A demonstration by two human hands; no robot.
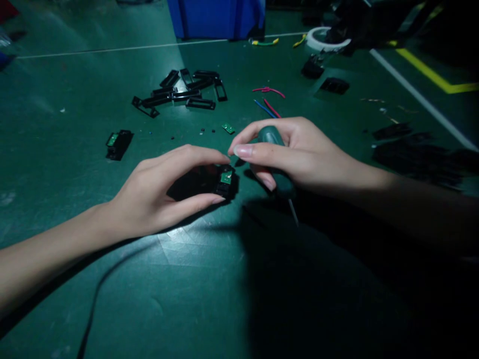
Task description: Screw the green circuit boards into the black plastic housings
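My left hand [164, 192] grips a small black plastic part with a green circuit board [225, 180] on top, pressing it between thumb and fingers on the green mat [187, 279]. My right hand [295, 152] is wrapped round a green-handled screwdriver [277, 159]. Its metal shaft [294, 212] points down toward me. The fingertips of both hands almost meet above the part.
A pile of several black plastic frames [185, 92] lies farther back. Another black part with a green board [118, 143] sits to the left, a loose green board [228, 128] near the middle. Coloured wires [269, 99], a tape roll [325, 39], a blue bin [217, 17] and dark parts [419, 154] surround the spot.
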